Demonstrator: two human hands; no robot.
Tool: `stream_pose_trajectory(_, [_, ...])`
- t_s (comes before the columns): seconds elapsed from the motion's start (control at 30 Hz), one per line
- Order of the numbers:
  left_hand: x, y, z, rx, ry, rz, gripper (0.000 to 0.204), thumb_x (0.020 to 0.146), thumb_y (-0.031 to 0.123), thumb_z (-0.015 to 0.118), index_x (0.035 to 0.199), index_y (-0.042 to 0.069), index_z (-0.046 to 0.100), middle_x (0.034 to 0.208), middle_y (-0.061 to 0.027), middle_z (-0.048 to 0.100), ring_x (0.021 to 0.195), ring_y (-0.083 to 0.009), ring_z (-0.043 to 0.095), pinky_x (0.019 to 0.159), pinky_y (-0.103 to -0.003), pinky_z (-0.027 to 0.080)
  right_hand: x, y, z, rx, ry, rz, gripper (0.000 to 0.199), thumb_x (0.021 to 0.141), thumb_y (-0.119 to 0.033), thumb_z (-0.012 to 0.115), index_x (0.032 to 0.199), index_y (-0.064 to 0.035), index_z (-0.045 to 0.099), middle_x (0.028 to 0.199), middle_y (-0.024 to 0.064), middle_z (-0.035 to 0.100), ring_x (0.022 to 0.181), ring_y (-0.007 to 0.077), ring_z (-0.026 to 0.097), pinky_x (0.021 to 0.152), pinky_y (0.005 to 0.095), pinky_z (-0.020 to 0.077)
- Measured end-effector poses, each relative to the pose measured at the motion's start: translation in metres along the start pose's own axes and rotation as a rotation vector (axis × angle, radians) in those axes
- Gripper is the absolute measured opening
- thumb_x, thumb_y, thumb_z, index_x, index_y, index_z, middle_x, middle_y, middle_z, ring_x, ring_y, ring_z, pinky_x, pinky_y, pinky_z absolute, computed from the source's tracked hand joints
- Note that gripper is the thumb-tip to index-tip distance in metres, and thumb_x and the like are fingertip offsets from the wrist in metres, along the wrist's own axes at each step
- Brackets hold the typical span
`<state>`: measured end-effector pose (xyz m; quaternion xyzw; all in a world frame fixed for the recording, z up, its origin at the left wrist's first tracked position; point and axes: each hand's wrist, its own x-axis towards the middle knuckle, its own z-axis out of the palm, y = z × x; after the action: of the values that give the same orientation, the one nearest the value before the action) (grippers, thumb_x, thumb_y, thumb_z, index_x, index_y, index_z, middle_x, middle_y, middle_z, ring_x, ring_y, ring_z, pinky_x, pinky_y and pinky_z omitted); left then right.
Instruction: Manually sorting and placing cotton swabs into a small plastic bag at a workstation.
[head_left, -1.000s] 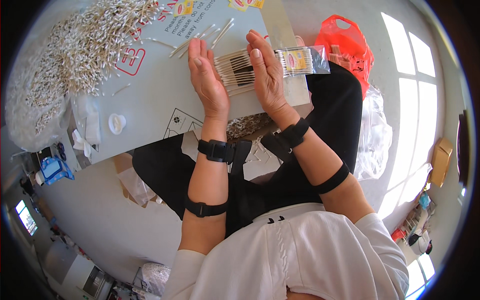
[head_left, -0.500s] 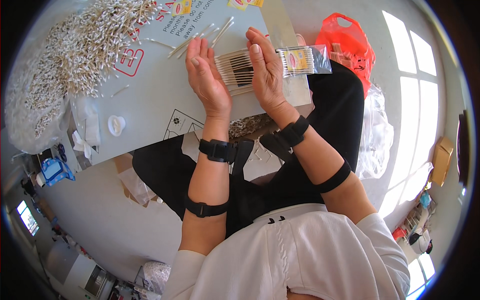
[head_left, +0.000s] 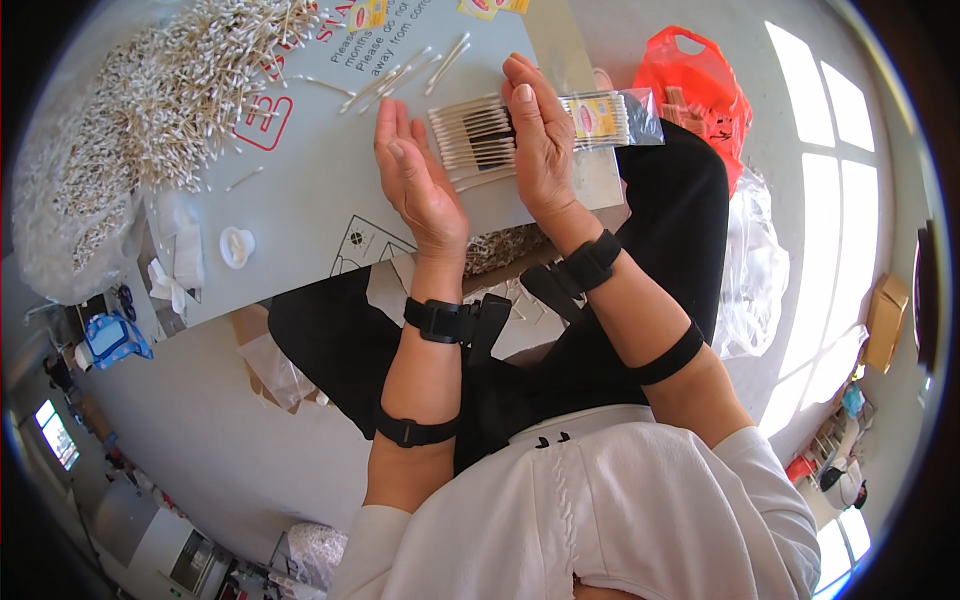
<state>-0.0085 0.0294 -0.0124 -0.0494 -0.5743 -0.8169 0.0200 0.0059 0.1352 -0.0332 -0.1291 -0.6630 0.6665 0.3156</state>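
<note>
A row of cotton swabs [head_left: 470, 135] lies side by side on the table, between my two hands. My left hand [head_left: 422, 190] is open at the row's left end, fingers stretched and palm turned toward it, holding nothing. Over the row's right part stands my right hand [head_left: 545, 145], its fingers straight and its edge toward the table. Whether it touches the swabs there cannot be told. To its right, more swabs and a yellow label [head_left: 596, 118] show in a clear plastic bag [head_left: 643, 117] at the table's edge. My right hand hides where row and bag meet.
A large heap of loose cotton swabs [head_left: 175, 95] covers the table's left, partly in clear plastic. Several stray swabs [head_left: 400, 78] lie beyond my left hand. A small white dish [head_left: 237, 247] sits near the front edge. A red plastic bag [head_left: 690, 85] stands beyond the right side.
My left hand has come slightly nearer and to the right. My right hand has shifted a little to the right, uncovering more of the swab row.
</note>
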Motion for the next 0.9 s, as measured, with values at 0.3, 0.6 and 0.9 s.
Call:
stream_pose_trajectory(0.3, [-0.016, 0.033, -0.04, 0.984, -0.397, 0.333, 0.066, 0.097, 0.032, 0.06, 0.149, 0.004, 0.033, 0.154, -0.0191, 0.032, 0.145, -0.0326, 0.027, 0.116, -0.052, 0.023, -0.007, -0.04, -0.048, -0.002, -0.088, 0.182, 0.022, 0.095, -0.005, 0.059, 0.115, 0.0037, 0.062, 0.108, 0.0105, 0.067, 0.096, 0.0141, 0.064, 0.083, 0.0263, 0.0519])
stream_pose_trajectory(0.6, [-0.056, 0.056, -0.043, 1.324, -0.543, 0.349, 0.056, 0.077, 0.023, 0.078, 0.126, 0.005, 0.058, 0.136, -0.0175, 0.046, 0.133, -0.04, 0.037, 0.108, -0.053, 0.029, -0.043, -0.06, -0.073, -0.571, -0.491, 0.082, 0.009, 0.085, -0.006, 0.066, 0.093, -0.0014, 0.067, 0.084, 0.0136, 0.067, 0.071, 0.0268, 0.066, 0.067, 0.0331, 0.0511])
stream_pose_trajectory(0.9, [-0.049, 0.049, -0.036, 1.342, -0.514, 0.351, 0.045, 0.078, 0.019, 0.077, 0.119, 0.007, 0.062, 0.123, -0.0138, 0.051, 0.124, -0.0365, 0.043, 0.104, -0.049, 0.033, -0.042, -0.061, -0.054, -0.688, -0.56, 0.023, 0.018, 0.084, -0.007, 0.064, 0.101, -0.0024, 0.064, 0.091, 0.0182, 0.067, 0.081, 0.0401, 0.064, 0.069, 0.0443, 0.0516])
